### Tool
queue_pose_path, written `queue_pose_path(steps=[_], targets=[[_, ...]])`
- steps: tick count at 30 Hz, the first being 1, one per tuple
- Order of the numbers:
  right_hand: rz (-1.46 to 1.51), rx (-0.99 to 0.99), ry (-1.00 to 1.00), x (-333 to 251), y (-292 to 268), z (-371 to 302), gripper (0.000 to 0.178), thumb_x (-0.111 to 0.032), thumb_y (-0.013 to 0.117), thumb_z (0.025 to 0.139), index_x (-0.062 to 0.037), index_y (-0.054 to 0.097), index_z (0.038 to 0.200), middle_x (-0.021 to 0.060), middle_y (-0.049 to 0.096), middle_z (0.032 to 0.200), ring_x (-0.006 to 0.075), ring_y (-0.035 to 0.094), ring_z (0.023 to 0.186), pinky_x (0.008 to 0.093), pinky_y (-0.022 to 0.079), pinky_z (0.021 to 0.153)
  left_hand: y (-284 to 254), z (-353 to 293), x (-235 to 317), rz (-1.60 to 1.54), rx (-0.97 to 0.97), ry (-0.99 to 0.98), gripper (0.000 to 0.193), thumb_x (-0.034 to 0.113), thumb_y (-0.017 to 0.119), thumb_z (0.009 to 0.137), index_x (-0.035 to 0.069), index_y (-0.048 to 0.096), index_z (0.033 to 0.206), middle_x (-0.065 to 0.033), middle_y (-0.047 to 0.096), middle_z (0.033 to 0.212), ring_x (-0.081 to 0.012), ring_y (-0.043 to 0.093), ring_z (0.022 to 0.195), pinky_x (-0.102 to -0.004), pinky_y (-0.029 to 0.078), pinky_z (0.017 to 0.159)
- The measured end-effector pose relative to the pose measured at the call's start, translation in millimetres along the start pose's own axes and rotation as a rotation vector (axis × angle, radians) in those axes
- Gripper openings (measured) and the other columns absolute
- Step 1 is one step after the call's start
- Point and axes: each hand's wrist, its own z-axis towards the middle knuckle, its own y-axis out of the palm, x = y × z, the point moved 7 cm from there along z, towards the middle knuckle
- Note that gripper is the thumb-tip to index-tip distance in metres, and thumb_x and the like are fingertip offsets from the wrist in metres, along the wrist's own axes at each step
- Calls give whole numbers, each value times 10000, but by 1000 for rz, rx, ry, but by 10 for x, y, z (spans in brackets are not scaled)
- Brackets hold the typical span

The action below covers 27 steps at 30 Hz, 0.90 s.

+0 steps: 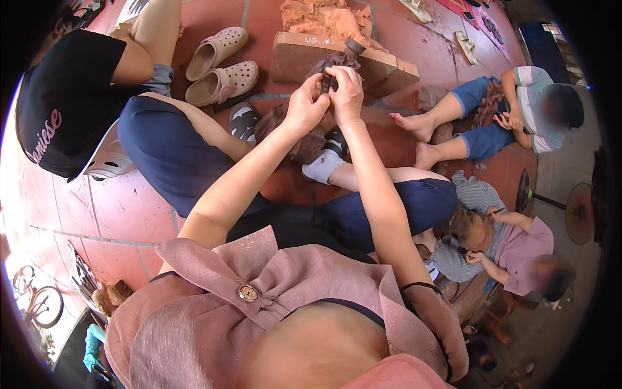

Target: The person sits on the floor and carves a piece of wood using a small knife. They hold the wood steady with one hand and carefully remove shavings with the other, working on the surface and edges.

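Both my arms reach forward over my crossed legs, and the hands meet at a small dark brown piece point(329, 79) that looks carved. My left hand point(307, 106) grips its near left side, thumb and fingers pressed together. From the right, my right hand point(346, 94) is closed on the same piece, its thumb close to the left one. Much of the piece is hidden behind my fingers. A darker rounded end point(354, 47) shows just beyond my right hand; whether it belongs to the same piece I cannot tell.
Ahead lies a thick wooden block point(288, 57) bearing an orange-brown carving point(321, 21). Beige clogs point(223, 81) lie at the left, near a seated person in black point(68, 97). Two other people sit at the right, one with bare feet point(418, 126) toward me. A fan point(578, 212) stands behind them.
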Motion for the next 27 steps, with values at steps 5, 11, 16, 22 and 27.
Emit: queue_pose_path(steps=[5, 11, 16, 22, 27], targets=[[-67, -146, -2, -66, 237, -352, 291, -4, 670, 632, -113, 632, 900, 66, 598, 941, 312, 534, 1045, 393, 453, 910, -145, -307, -188, 9, -95, -198, 502, 44, 488, 861, -58, 390, 1343, -47, 555, 690, -97, 514, 482, -248, 420, 421], [167, -1, 116, 67, 126, -41, 311, 7, 675, 652, -91, 624, 943, 103, 595, 957, 310, 592, 931, 385, 495, 816, -38, 15, 72, -90, -85, -82, 477, 8, 465, 837, -83, 410, 1302, -69, 573, 710, -108, 513, 460, -253, 426, 409], [8, -83, -31, -54, 194, -289, 228, -34, 718, 625, -80, 633, 832, 96, 590, 905, 301, 604, 858, 387, 507, 766, -166, -352, -96, -98, -130, -293, 495, 24, 468, 849, -58, 413, 1334, -41, 542, 685, -96, 502, 487, -243, 428, 429], [81, 62, 83, 47, 137, -19, 291, 0, 688, 641, -65, 639, 919, 88, 595, 948, 272, 604, 863, 354, 510, 765, -70, 27, -77, -141, -109, -203, 483, 37, 479, 869, -58, 405, 1337, -47, 550, 731, -106, 490, 485, -249, 432, 435], [158, -199, 99, -150, 264, -488, 289, -10, 704, 636, -80, 646, 910, 81, 598, 928, 286, 593, 907, 365, 492, 777, -214, -548, -154, -186, -146, -387, 489, 60, 458, 891, -53, 366, 1358, -38, 506, 663, -104, 505, 511, -254, 450, 430]])
